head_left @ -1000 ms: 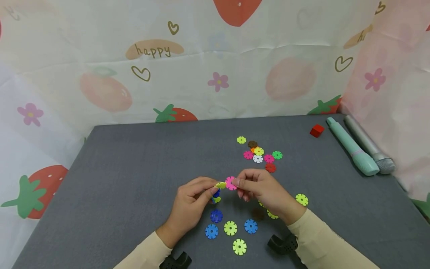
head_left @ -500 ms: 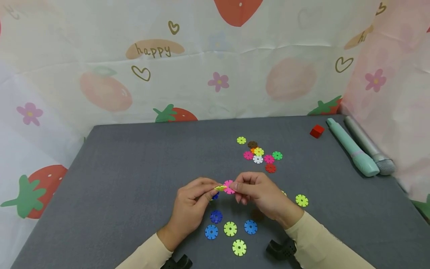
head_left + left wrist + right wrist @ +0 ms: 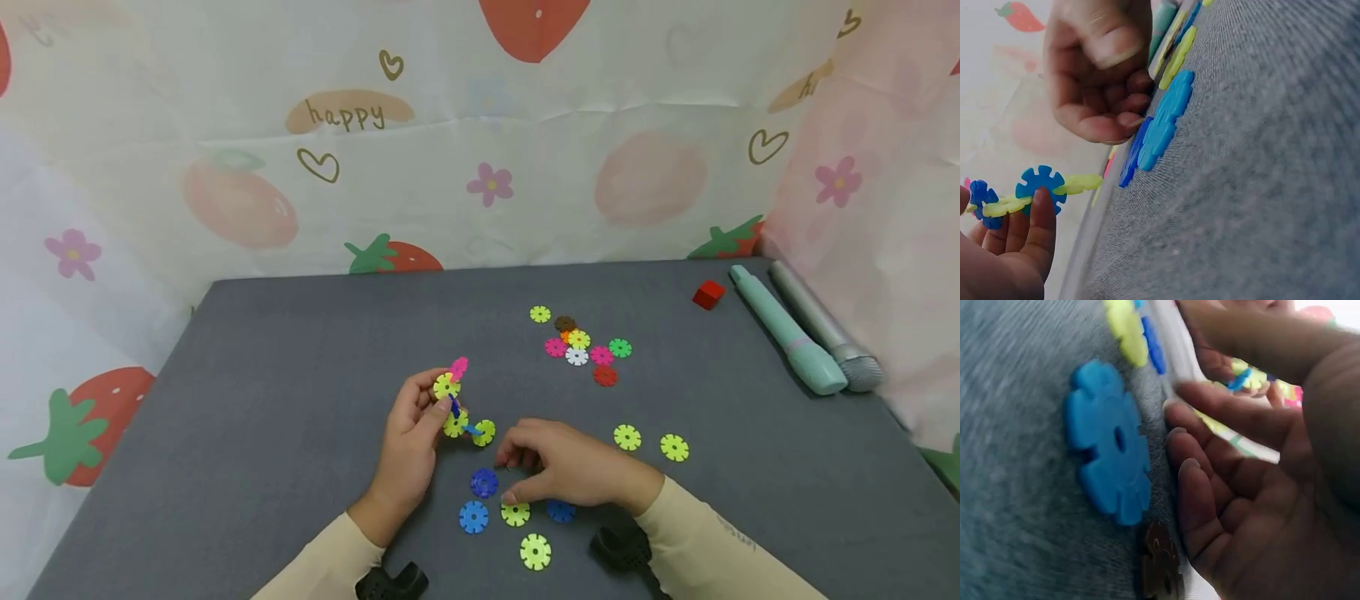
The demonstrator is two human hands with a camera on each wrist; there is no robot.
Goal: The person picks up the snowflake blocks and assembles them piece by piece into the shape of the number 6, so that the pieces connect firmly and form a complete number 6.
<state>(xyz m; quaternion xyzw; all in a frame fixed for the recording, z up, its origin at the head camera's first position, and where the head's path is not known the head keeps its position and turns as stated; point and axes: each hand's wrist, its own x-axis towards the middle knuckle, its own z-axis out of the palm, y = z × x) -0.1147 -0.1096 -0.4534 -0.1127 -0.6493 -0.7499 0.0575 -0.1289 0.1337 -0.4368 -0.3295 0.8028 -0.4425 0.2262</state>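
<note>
My left hand (image 3: pixel 405 442) holds up a chain of interlocking snowflake discs (image 3: pixel 455 423), pinched between thumb and fingers. Yellow-green and blue discs alternate along it, and a pink disc (image 3: pixel 459 367) tops the far end. In the left wrist view a light blue disc (image 3: pixel 1040 184) of the chain stands behind a fingertip. My right hand (image 3: pixel 577 462) hovers low over the loose discs with loosely bent fingers and nothing between them. Its thumb overlaps a yellow-green disc (image 3: pixel 515 513), close to a dark blue disc (image 3: pixel 484 483). It partly covers a light blue disc (image 3: pixel 561 511).
Near the front lie another light blue disc (image 3: pixel 473 517) and a yellow-green disc (image 3: pixel 536 552). Two more sit right, one a yellow-green disc (image 3: pixel 674 447). A mixed-colour group includes a white disc (image 3: pixel 577 357). At back right are a red cube (image 3: pixel 708 294), a green microphone (image 3: pixel 787 329) and a grey microphone (image 3: pixel 825 325).
My right hand has let go of the pink disc, now joined to the chain, and moved down toward the loose discs. My left hand has drawn the chain left and turned it upright.
</note>
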